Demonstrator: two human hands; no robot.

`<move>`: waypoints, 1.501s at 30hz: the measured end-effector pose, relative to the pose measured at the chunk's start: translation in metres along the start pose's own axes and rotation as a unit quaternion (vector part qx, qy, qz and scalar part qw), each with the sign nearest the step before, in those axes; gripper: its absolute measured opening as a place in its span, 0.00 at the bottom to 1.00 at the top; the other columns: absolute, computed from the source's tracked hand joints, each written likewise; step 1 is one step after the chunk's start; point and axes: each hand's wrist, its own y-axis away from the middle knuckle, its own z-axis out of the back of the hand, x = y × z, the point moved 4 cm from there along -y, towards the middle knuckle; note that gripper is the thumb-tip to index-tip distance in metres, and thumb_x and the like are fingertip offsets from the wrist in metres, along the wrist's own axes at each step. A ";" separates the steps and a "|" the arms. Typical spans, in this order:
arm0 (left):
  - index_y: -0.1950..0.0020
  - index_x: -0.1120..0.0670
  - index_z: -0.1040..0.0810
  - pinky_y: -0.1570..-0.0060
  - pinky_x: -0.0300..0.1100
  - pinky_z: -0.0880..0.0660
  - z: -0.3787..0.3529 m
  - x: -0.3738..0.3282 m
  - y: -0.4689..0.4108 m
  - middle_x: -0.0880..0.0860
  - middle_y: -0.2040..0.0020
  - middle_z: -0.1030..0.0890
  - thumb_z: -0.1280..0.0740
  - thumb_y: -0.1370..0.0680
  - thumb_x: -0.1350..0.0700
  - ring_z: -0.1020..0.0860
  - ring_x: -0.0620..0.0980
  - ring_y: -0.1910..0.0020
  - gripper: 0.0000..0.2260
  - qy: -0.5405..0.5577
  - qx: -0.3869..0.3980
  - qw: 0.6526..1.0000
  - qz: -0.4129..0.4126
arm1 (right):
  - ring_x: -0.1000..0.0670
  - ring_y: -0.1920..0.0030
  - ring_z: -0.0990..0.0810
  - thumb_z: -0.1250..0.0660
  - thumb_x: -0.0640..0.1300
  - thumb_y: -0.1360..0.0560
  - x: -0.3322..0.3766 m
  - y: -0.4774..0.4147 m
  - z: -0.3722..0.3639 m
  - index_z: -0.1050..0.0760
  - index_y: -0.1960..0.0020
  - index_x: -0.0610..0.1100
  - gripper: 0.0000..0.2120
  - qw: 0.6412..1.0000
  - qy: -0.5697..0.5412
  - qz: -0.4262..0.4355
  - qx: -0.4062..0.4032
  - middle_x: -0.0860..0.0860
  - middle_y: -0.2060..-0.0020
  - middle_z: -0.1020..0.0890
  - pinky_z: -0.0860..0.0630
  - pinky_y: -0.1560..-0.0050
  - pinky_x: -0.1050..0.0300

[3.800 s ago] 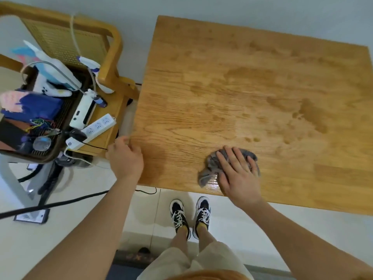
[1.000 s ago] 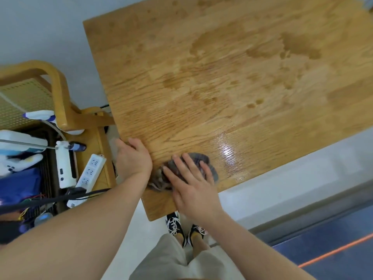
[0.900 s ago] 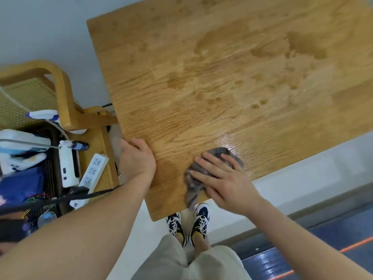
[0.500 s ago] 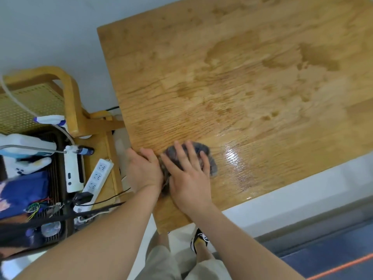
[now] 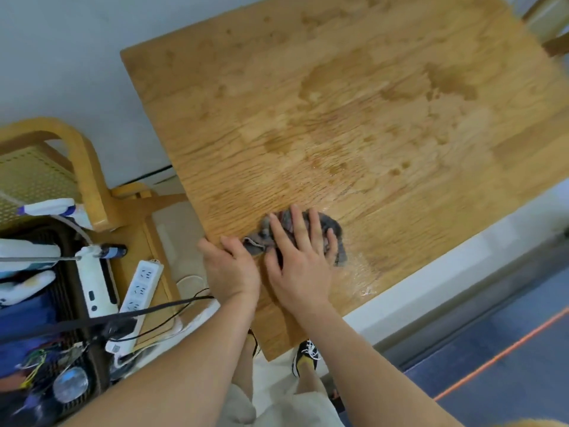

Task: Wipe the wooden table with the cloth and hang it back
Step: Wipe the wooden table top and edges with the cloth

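Most of the grey cloth was hidden under the right hand, which lay flat on it with fingers straight and spread, its grip apart and pressing rather than clutching. Only a crumpled fringe showed past the fingertips, and one corner poked out toward the left hand. The cloth sat on the table near its left edge, a little in from the near corner. The left hand lay over that edge, just beside the cloth's corner, with its fingers bent and their tips out of sight, so whether its grip clamped the edge or only rested there could not be told. The table's far right side ran out of frame, and the person's legs hid the floor below the near corner, where one shoe showed. Damp patches darkened the far half of the top, and a glossy wet film lay just right of the cloth. Open wood stretched to the right and away from the hands. A chair stood close to the table's left edge, with blurred gear, a power strip and a cable beside it.
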 end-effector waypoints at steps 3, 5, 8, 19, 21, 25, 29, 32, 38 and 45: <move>0.39 0.59 0.31 0.58 0.46 0.33 0.001 0.002 -0.004 0.59 0.48 0.22 0.44 0.21 0.54 0.24 0.61 0.54 0.14 0.107 0.046 0.992 0.052 | 0.47 0.22 0.48 0.47 0.60 0.20 -0.010 0.003 0.003 0.37 0.26 0.61 0.23 0.998 0.015 0.047 0.036 0.53 0.23 0.40 0.50 0.26 0.39; 0.40 0.58 0.30 0.56 0.46 0.31 0.004 -0.004 -0.012 0.57 0.48 0.23 0.42 0.23 0.53 0.25 0.59 0.54 0.14 0.151 0.078 0.982 0.088 | 0.48 0.22 0.46 0.49 0.61 0.19 -0.032 0.004 0.012 0.38 0.25 0.61 0.23 0.995 0.053 0.077 0.043 0.53 0.23 0.39 0.47 0.27 0.41; 0.41 0.55 0.32 0.53 0.50 0.27 0.003 -0.023 -0.037 0.56 0.46 0.23 0.41 0.24 0.51 0.24 0.58 0.53 0.14 0.133 0.130 0.978 0.099 | 0.48 0.22 0.46 0.53 0.60 0.20 -0.089 -0.005 0.032 0.39 0.24 0.60 0.25 0.994 0.046 -0.102 0.004 0.53 0.23 0.39 0.50 0.26 0.41; 0.26 0.49 0.41 0.32 0.49 0.37 0.038 -0.070 -0.023 0.52 0.27 0.38 0.35 0.26 0.62 0.40 0.54 0.28 0.31 -0.105 0.147 0.912 -0.368 | 0.46 0.21 0.49 0.47 0.59 0.19 0.054 0.019 -0.021 0.43 0.23 0.54 0.26 0.999 0.023 0.038 0.030 0.51 0.22 0.42 0.51 0.26 0.41; 0.27 0.47 0.40 0.31 0.49 0.36 0.023 -0.068 0.005 0.52 0.26 0.39 0.38 0.25 0.63 0.40 0.52 0.28 0.28 -0.134 0.253 0.836 -0.468 | 0.48 0.21 0.49 0.48 0.61 0.19 0.021 0.034 -0.013 0.43 0.23 0.54 0.26 0.997 0.034 0.056 0.035 0.52 0.22 0.41 0.48 0.26 0.41; 0.27 0.49 0.35 0.31 0.51 0.36 -0.004 -0.033 0.058 0.54 0.26 0.36 0.44 0.23 0.53 0.39 0.55 0.28 0.23 -0.251 0.346 0.685 -0.591 | 0.47 0.23 0.44 0.48 0.58 0.20 -0.077 0.064 0.017 0.40 0.23 0.56 0.26 0.995 0.048 -0.085 0.007 0.51 0.23 0.39 0.46 0.27 0.42; 0.25 0.48 0.39 0.27 0.53 0.46 -0.016 -0.024 0.069 0.52 0.23 0.44 0.45 0.20 0.51 0.49 0.55 0.24 0.22 -0.326 0.313 0.675 -0.583 | 0.44 0.23 0.44 0.51 0.56 0.21 -0.105 0.039 0.029 0.40 0.23 0.52 0.27 0.978 0.033 -0.203 -0.017 0.48 0.23 0.39 0.50 0.26 0.40; 0.32 0.50 0.29 0.28 0.54 0.41 -0.010 -0.032 0.057 0.52 0.25 0.39 0.43 0.21 0.54 0.44 0.54 0.26 0.17 -0.269 0.317 0.743 -0.524 | 0.42 0.23 0.45 0.50 0.55 0.22 -0.077 0.046 0.018 0.40 0.23 0.52 0.28 0.975 -0.001 -0.220 -0.022 0.46 0.23 0.40 0.49 0.28 0.37; 0.31 0.51 0.30 0.29 0.46 0.40 -0.003 -0.046 0.047 0.49 0.26 0.38 0.41 0.22 0.62 0.43 0.50 0.27 0.20 -0.263 0.298 0.787 -0.471 | 0.36 0.23 0.46 0.45 0.58 0.22 -0.014 0.093 0.000 0.40 0.25 0.60 0.25 0.998 0.027 -0.010 0.050 0.45 0.22 0.41 0.42 0.34 0.34; 0.32 0.52 0.30 0.34 0.46 0.37 0.030 -0.043 -0.002 0.52 0.30 0.34 0.37 0.23 0.57 0.38 0.53 0.30 0.18 -0.181 0.162 0.899 -0.364 | 0.40 0.27 0.34 0.57 0.55 0.18 -0.087 0.059 0.031 0.31 0.28 0.51 0.26 0.993 0.093 0.042 0.063 0.44 0.27 0.31 0.31 0.39 0.39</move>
